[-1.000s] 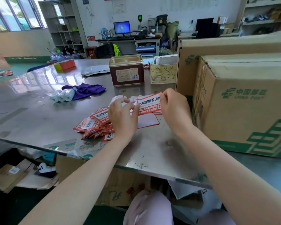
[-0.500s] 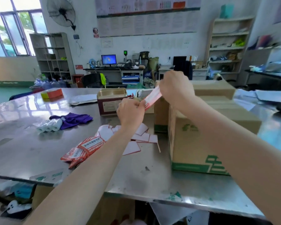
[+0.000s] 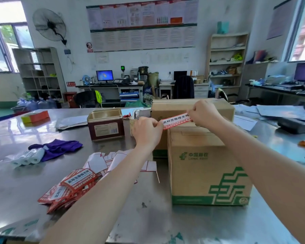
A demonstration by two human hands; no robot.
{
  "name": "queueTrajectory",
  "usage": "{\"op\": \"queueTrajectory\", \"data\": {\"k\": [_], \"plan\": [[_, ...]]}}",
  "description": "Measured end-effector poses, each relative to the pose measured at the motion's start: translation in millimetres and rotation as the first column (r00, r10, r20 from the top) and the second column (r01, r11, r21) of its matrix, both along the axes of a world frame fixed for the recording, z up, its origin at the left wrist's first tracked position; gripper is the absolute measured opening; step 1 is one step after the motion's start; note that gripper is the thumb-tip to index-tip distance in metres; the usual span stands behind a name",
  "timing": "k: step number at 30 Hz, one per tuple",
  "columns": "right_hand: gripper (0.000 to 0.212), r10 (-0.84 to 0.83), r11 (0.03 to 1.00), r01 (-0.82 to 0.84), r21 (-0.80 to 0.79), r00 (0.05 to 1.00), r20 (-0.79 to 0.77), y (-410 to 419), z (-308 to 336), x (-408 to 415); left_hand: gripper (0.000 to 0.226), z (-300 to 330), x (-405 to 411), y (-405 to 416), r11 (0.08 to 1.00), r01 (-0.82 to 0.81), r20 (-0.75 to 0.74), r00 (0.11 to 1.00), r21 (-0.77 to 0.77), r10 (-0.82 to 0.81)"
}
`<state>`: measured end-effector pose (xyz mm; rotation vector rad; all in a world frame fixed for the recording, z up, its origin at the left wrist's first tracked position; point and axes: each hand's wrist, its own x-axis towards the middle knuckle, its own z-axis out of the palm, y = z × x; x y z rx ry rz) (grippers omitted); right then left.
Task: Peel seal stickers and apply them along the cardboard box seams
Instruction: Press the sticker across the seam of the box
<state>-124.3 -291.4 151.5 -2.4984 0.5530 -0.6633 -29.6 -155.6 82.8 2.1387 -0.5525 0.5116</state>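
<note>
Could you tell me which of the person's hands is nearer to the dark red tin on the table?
Left. The left hand holds the sticker just right of the dark red tin; the right hand grips the sticker's other end, farther right above the cardboard boxes.

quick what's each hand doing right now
Left hand: pinching the left end of the red-and-white seal sticker strip.
Right hand: pinching the strip's right end, above the brown cardboard box.
</note>
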Motion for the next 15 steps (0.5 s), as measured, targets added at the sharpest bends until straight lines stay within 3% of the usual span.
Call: {"op": "queueTrajectory", "data": {"k": [9,15], "plan": [[0.033,0.005,1.0,-0.005,0.025,1.0,-0.01,-2,-6,2,0.033,-3,-2,-1,0.995,0.056,-0.132,0.989,-0.086,-0.068],[0.035,-0.002,0.998,-0.001,-0.068,0.999,-0.046,-5,-11,2,0.032,-3,-10,1,0.983,0.11,-0.192,0.972,-0.148,-0.138]]}}
